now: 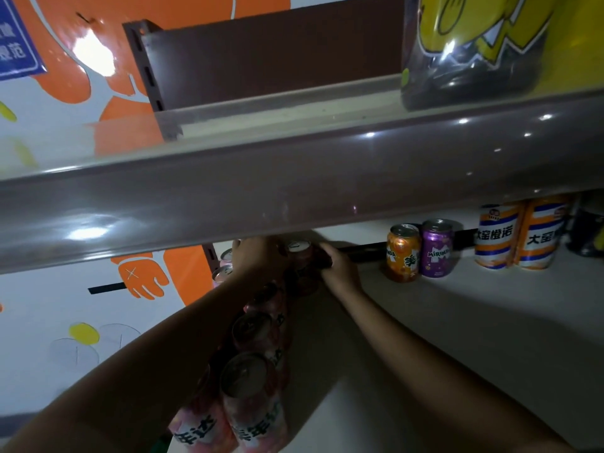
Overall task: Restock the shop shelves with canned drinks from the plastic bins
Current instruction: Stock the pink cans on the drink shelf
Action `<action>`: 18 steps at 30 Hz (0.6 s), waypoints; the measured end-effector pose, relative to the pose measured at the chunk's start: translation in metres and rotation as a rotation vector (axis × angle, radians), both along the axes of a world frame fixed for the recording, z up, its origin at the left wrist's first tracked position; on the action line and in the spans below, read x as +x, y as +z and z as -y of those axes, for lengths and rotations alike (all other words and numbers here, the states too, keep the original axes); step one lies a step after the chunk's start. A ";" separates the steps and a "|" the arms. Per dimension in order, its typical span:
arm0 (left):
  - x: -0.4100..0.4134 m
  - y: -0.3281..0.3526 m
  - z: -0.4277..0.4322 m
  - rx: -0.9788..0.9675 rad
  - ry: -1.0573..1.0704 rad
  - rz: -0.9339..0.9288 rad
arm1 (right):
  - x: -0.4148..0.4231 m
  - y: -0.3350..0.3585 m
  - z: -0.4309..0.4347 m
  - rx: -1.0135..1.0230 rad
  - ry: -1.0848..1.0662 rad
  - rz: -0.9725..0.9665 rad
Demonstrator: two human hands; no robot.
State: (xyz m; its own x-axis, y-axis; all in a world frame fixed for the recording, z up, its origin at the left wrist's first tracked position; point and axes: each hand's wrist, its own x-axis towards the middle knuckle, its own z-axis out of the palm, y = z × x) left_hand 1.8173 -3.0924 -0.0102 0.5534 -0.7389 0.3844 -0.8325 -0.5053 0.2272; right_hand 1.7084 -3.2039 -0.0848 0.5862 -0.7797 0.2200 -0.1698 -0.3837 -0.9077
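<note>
Beneath the upper shelf: both bare arms reach in under the glossy brown shelf lip, over the pale lower shelf board.
Landmark: short orange soda can, upright at the back of the board.
Left hand: well left of the orange can. Its fingers are hidden by the lip, so I cannot tell its grip.
Right hand: between the left hand and the orange can. Its fingers curl on the rear pink can, which stands upright.
Hands: close together but not touching, with that one can between them.
Row of pink printed cans: left of the orange can, running from the rear pink can toward the front edge.
Neighbours: small purple soda can just right of the orange can; tall orange-and-white cans farther right.
Progress: one pink column looks nearly filled. Pale board shows between it and the orange can, so I judge more columns remain. No plastic bins are in view.
</note>
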 end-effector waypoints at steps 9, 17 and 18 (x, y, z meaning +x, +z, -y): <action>-0.040 0.017 -0.034 -0.147 -0.105 -0.164 | -0.049 0.010 -0.023 0.169 -0.011 0.175; -0.156 0.041 -0.059 -0.283 -0.390 -0.811 | -0.188 0.061 -0.063 0.235 0.049 0.387; -0.174 0.044 -0.059 -0.290 -0.441 -0.859 | -0.211 0.069 -0.068 0.224 0.044 0.401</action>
